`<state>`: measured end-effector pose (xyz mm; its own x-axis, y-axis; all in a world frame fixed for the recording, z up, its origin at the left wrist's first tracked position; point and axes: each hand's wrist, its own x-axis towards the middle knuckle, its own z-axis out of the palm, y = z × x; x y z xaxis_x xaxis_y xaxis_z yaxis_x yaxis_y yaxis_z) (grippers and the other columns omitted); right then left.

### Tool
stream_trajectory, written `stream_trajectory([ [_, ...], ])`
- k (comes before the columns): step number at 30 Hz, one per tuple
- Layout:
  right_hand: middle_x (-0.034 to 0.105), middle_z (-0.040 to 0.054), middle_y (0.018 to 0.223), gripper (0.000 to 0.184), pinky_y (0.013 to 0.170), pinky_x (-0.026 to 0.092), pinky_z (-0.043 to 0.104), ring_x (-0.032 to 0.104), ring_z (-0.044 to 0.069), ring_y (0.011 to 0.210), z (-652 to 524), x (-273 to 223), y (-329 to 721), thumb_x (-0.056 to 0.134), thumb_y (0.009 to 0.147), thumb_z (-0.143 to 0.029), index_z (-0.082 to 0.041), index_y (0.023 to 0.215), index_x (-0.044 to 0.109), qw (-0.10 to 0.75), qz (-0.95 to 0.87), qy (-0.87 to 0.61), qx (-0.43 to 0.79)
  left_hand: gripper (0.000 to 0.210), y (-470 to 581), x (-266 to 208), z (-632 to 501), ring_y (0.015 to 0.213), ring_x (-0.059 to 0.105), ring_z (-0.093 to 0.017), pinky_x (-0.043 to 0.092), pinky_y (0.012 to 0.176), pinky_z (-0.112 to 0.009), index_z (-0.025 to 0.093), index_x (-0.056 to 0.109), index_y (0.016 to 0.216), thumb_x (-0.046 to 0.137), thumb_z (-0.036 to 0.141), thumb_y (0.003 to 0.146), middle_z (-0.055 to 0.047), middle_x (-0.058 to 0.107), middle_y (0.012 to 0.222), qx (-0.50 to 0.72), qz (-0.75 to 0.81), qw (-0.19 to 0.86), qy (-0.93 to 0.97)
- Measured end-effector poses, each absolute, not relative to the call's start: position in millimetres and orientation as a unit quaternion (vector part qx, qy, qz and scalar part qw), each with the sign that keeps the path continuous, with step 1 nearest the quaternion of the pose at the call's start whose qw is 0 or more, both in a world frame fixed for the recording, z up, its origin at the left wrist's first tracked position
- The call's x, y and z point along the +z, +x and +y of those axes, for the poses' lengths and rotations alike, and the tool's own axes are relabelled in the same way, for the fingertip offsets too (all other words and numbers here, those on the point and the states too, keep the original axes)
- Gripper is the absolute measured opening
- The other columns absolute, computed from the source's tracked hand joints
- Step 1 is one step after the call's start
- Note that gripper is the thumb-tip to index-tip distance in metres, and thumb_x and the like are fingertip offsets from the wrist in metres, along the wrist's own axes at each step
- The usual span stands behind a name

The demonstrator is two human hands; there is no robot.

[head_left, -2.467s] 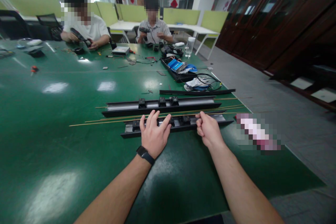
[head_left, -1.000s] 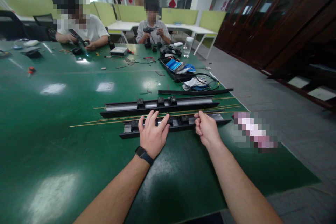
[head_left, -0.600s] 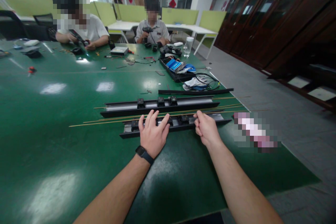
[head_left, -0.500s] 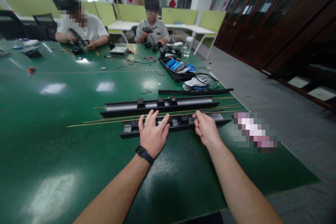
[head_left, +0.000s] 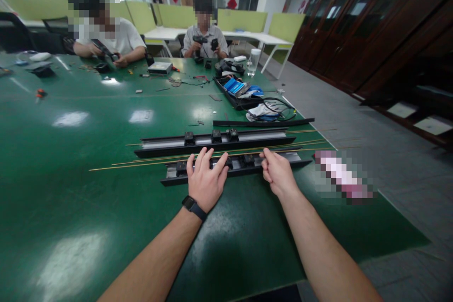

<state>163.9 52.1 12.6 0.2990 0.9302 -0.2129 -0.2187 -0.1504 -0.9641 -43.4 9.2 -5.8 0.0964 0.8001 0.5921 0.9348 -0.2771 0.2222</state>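
My left hand (head_left: 207, 177), with a dark watch on its wrist, lies over the near black channel rail (head_left: 226, 173). Its fingers are spread, the tips touching the thin brass-coloured rods above the rail. To the right, my right hand (head_left: 278, 170) is closed, thumb and forefinger pinched on a thin brass-coloured rod (head_left: 130, 166) that runs along the rail. Small black blocks (head_left: 249, 160) sit inside this rail, partly covered by my left hand. Just beyond lies a second black channel rail (head_left: 247, 141), also with black blocks (head_left: 216, 136) in it.
Behind the rails lie a narrow black strip (head_left: 264, 123), gloves with cables (head_left: 265, 112) and a black tray (head_left: 230, 96) of tools. A blurred pink item (head_left: 343, 174) lies near the right edge. Two people (head_left: 113, 37) sit across the table, each holding a tool. A clear cup (head_left: 253, 62) stands there.
The seated person at the back centre has raised a small black part in one hand. My own hands stay nearly still over the near rail.
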Motion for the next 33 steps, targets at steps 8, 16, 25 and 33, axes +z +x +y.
stream_trajectory([
  [8,0.047,-0.007,0.047,0.031,0.025,0.016,0.015,0.029,0.003,0.025,53.1,8.7,164.6,0.068,0.088,-0.046,-0.017,0.081,0.059,0.592,-0.303,-0.555,0.5,0.038,-44.3,-7.1,9.5,0.142,0.042,-0.029,0.022,0.118,-0.054,0.037,0.06,0.134,0.055,0.038,0.096,-0.01,0.056,0.143,-0.317,-0.59,0.108,-0.735],
  [16,0.046,-0.0069,0.046,0.029,0.025,0.014,0.015,0.028,0.003,0.025,53.3,9.4,165.5,0.067,0.088,-0.042,-0.015,0.08,0.061,0.572,-0.316,-0.564,0.505,0.039,-44.1,-7.5,9.7,0.143,0.041,-0.028,0.022,0.119,-0.055,0.037,0.06,0.134,0.054,0.038,0.096,-0.01,0.056,0.143,-0.32,-0.591,0.107,-0.733],
  [25,0.046,-0.0068,0.045,0.027,0.025,0.014,0.015,0.028,0.003,0.024,53.5,10.0,164.3,0.063,0.091,-0.04,-0.016,0.08,0.059,0.59,-0.296,-0.567,0.493,0.039,-44.4,-8.0,9.5,0.143,0.041,-0.029,0.025,0.118,-0.054,0.037,0.059,0.135,0.054,0.038,0.096,-0.011,0.055,0.144,-0.321,-0.589,0.107,-0.734],
  [33,0.046,-0.0066,0.046,0.03,0.025,0.015,0.015,0.029,0.003,0.025,53.2,9.5,164.9,0.069,0.087,-0.043,-0.015,0.078,0.06,0.577,-0.31,-0.567,0.5,0.039,-44.4,-7.4,9.4,0.143,0.041,-0.029,0.024,0.118,-0.054,0.037,0.059,0.135,0.054,0.038,0.096,-0.01,0.055,0.144,-0.315,-0.592,0.109,-0.734],
])
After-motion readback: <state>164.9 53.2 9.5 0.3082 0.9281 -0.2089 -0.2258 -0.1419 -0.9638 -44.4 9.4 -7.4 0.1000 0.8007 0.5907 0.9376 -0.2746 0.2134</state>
